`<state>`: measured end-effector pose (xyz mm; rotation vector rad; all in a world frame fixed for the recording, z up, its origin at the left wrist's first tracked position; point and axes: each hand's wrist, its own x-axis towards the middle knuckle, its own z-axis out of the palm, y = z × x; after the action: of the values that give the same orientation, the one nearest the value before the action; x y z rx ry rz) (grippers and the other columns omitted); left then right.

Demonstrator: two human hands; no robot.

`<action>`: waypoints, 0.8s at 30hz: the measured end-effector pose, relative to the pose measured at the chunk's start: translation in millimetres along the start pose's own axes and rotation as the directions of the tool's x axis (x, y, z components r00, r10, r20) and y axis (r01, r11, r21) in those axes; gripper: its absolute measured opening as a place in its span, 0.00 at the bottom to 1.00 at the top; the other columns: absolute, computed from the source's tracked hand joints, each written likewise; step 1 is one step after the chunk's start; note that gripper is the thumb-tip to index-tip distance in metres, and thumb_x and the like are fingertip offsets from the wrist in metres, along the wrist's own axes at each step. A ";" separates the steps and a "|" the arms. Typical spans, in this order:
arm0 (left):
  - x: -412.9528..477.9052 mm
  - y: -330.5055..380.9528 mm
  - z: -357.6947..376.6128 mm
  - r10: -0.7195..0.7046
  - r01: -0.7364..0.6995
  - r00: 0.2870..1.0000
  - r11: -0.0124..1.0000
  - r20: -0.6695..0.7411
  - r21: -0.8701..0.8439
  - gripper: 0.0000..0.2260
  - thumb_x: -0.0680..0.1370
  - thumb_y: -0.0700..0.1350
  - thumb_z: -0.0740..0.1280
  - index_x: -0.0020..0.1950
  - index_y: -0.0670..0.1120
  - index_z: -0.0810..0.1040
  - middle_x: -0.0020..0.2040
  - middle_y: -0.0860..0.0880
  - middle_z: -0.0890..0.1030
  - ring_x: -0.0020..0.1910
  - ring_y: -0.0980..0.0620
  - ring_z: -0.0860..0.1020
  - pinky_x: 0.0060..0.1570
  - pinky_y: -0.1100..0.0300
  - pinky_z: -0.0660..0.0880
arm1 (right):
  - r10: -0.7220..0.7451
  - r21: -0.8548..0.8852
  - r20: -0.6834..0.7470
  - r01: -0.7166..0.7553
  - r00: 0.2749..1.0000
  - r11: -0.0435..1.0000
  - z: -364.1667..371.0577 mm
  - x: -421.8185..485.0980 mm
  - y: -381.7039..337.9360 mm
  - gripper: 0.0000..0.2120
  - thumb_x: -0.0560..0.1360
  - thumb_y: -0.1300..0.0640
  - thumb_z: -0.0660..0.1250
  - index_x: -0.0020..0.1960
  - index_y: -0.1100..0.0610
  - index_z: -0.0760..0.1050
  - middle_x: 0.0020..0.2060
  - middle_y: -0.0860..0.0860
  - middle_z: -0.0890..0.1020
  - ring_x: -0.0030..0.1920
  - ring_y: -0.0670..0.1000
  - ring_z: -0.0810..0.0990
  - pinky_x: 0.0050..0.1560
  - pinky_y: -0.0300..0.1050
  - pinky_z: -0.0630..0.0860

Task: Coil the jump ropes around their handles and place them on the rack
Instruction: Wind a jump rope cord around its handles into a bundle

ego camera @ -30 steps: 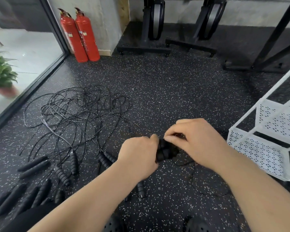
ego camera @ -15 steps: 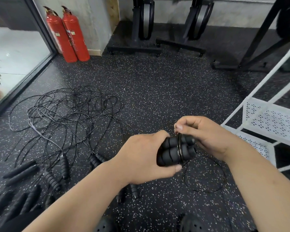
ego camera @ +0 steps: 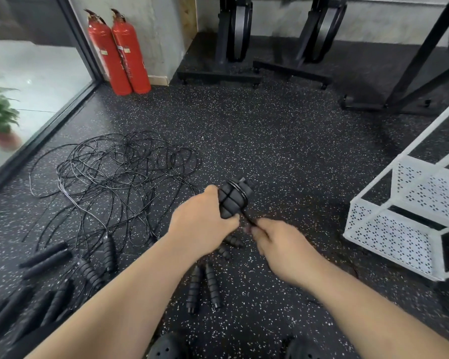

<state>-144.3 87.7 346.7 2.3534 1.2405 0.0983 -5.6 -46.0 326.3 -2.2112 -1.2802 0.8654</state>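
The left hand (ego camera: 202, 221) wraps its fingers round the lower part of the paired handles (ego camera: 233, 200), held in the air above the floor and well short of the white rack (ego camera: 389, 237) to the right. The right hand (ego camera: 280, 244), blurred, has its fingers curled and seems to pinch the black cord (ego camera: 247, 215) running taut from the few turns on the handles. If that pinch slips or the pull slackens, the turns would likely spring loose and unwind; any trailing cord could also snag the loose handles (ego camera: 205, 283) lying just below, or the tangle of ropes (ego camera: 119, 177) on the left
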 end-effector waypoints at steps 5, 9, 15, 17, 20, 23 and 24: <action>5.8 -16.8 -2.4 -0.054 0.071 0.996 0.955 -0.065 0.287 0.20 0.77 0.62 0.71 0.56 0.51 0.68 0.49 0.50 0.80 0.46 0.44 0.78 0.42 0.53 0.71 | -0.175 -0.526 -0.019 0.139 0.984 0.839 -3.4 -28.6 -30.5 0.11 0.89 0.47 0.53 0.61 0.47 0.74 0.47 0.46 0.82 0.42 0.51 0.80 0.41 0.48 0.77; 1.3 -13.7 7.5 0.046 -0.050 0.999 0.916 0.019 0.398 0.22 0.77 0.60 0.75 0.61 0.50 0.71 0.54 0.50 0.81 0.53 0.44 0.82 0.44 0.53 0.72 | -0.314 -0.620 -0.036 0.225 0.949 0.751 -27.0 -29.6 -42.6 0.13 0.87 0.42 0.56 0.56 0.44 0.78 0.44 0.41 0.78 0.42 0.46 0.79 0.44 0.45 0.80; -9.8 3.3 13.8 0.348 -0.352 0.932 0.806 0.100 0.475 0.22 0.76 0.60 0.75 0.63 0.54 0.72 0.54 0.53 0.78 0.55 0.48 0.80 0.43 0.54 0.70 | -0.259 -0.323 -0.135 0.205 0.956 0.924 -65.2 -9.8 -18.7 0.06 0.76 0.39 0.75 0.50 0.37 0.84 0.40 0.38 0.81 0.42 0.39 0.79 0.47 0.45 0.80; -12.2 7.3 14.3 0.452 -0.453 0.884 0.764 0.121 0.459 0.21 0.75 0.62 0.75 0.62 0.55 0.72 0.54 0.54 0.78 0.56 0.49 0.80 0.45 0.54 0.68 | -0.195 -0.168 -0.076 0.180 0.978 0.969 -76.6 -7.0 -12.0 0.07 0.71 0.40 0.80 0.47 0.35 0.84 0.37 0.38 0.83 0.41 0.40 0.81 0.46 0.46 0.80; -14.8 10.5 17.6 0.586 -0.595 0.794 0.694 0.163 0.405 0.22 0.75 0.64 0.75 0.61 0.56 0.72 0.54 0.55 0.78 0.57 0.50 0.79 0.53 0.53 0.74 | -0.165 -0.041 0.056 0.167 0.985 0.985 -83.8 -5.7 -5.8 0.09 0.69 0.42 0.83 0.45 0.36 0.85 0.38 0.41 0.84 0.40 0.44 0.81 0.48 0.50 0.81; -17.1 12.3 15.9 0.664 -0.665 0.735 0.669 0.135 0.333 0.25 0.73 0.68 0.75 0.59 0.55 0.72 0.52 0.56 0.78 0.54 0.51 0.79 0.54 0.53 0.77 | -0.172 0.114 0.146 0.156 0.974 0.981 -92.6 -5.3 -0.1 0.07 0.70 0.45 0.82 0.47 0.42 0.88 0.42 0.45 0.86 0.48 0.53 0.82 0.57 0.54 0.80; -18.2 13.3 14.1 0.681 -0.676 0.723 0.667 0.111 0.312 0.26 0.72 0.69 0.75 0.58 0.54 0.71 0.52 0.56 0.78 0.52 0.51 0.78 0.53 0.53 0.77 | -0.169 0.183 0.143 0.142 0.975 0.973 -96.1 -5.3 2.5 0.08 0.70 0.45 0.81 0.47 0.44 0.88 0.44 0.47 0.87 0.50 0.54 0.83 0.59 0.53 0.79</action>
<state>-141.0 61.5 342.9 3.0098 0.3091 0.1565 61.6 -57.8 394.2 -1.9126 -1.3758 1.0638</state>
